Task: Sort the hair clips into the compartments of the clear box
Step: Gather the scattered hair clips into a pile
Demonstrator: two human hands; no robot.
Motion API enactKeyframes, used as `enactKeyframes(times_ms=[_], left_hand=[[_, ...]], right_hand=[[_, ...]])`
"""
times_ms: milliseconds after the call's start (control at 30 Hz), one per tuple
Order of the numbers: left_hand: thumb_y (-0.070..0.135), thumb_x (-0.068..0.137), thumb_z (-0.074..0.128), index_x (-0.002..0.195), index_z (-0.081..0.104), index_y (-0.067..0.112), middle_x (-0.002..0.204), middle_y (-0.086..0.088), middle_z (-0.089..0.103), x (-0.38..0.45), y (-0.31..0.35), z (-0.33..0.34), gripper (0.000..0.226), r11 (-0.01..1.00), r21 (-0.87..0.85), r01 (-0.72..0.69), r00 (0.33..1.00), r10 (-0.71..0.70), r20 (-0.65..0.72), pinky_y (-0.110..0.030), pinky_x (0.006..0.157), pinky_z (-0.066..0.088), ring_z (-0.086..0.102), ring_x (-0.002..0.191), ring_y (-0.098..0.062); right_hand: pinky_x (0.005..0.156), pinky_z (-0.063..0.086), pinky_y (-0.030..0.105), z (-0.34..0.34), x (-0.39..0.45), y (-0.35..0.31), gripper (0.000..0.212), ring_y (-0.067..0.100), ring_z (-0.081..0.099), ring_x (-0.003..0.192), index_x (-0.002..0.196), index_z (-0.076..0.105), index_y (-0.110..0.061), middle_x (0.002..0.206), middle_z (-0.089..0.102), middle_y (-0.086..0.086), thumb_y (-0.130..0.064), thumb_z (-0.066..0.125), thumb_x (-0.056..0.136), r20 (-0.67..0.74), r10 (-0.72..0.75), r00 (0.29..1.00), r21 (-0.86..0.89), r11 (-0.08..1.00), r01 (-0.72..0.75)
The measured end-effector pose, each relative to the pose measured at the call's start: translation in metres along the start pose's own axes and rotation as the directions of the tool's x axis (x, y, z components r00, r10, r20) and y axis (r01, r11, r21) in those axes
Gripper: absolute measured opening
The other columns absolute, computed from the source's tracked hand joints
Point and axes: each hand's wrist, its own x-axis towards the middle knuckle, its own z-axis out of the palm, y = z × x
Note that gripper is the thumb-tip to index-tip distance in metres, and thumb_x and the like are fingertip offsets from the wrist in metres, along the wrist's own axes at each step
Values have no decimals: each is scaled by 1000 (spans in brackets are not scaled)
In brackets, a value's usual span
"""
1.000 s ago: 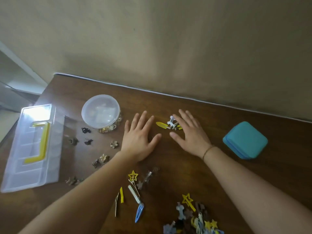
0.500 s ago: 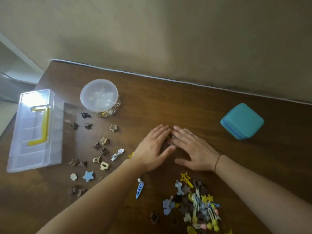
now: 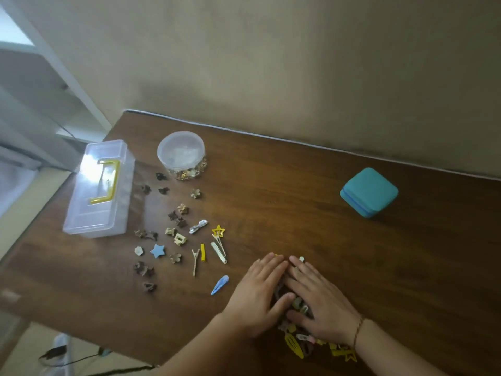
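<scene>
My left hand (image 3: 256,297) and my right hand (image 3: 318,301) lie flat side by side on a pile of hair clips (image 3: 296,308) near the table's front edge, fingers straight and pressing down. More clips of the pile (image 3: 294,346) stick out below my right wrist. Loose clips are scattered to the left: a blue star (image 3: 157,251), a yellow star clip (image 3: 218,230), a blue snap clip (image 3: 220,285) and several small brown claw clips (image 3: 143,268). The clear box (image 3: 100,187) with a yellow handle stands closed at the left.
A round clear tub (image 3: 181,150) holding small gold pieces stands behind the scattered clips. A teal square case (image 3: 368,191) sits at the right. The wooden table (image 3: 271,202) ends at a wall behind and drops off at the left and front.
Both hands have slid toward me across the table, dragging clips into the pile under them. The view has shifted, showing more scattered clips and the table's front edge.
</scene>
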Motion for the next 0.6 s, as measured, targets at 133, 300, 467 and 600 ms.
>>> enactKeyframes(times_ms=[133, 300, 467, 600], left_hand=[[59, 98, 30, 152, 27, 26, 160, 12, 16, -3, -11, -23, 63, 996, 5, 84, 990, -83, -114, -35, 121, 5, -2, 147, -3], [61, 94, 30, 147, 36, 29, 156, 17, 18, -19, -64, -80, 61, 948, -42, 315, 877, -307, -370, -32, 120, 8, 3, 147, -3], [56, 92, 39, 143, 41, 26, 155, 11, 27, -30, -135, -129, 59, 880, -144, 453, 743, -462, -485, -36, 119, 19, 16, 146, -9], [45, 96, 47, 147, 36, 26, 159, 8, 22, 0, -183, -170, 56, 869, -161, 468, 725, -482, -493, -38, 120, 18, 13, 147, -11]], right_hand=[[121, 0, 33, -21, 18, -6, 67, -3, -20, 143, 150, 16, -40, 159, -5, -23, -70, 26, 91, -48, -21, 999, 22, 1000, 22], [118, 11, 28, -52, 85, -23, 69, -7, -20, 141, 149, 18, -40, 158, -5, -24, -71, 29, 89, -71, -63, 995, 24, 998, 65], [119, 18, 32, -68, 182, -61, 69, -3, -12, 144, 150, 21, -36, 159, 0, -20, -68, 33, 89, -71, -184, 980, -26, 983, 183], [119, 12, 29, -76, 253, -94, 69, -3, -13, 144, 151, 19, -32, 160, 2, -18, -62, 36, 91, -56, -229, 972, -52, 973, 226]])
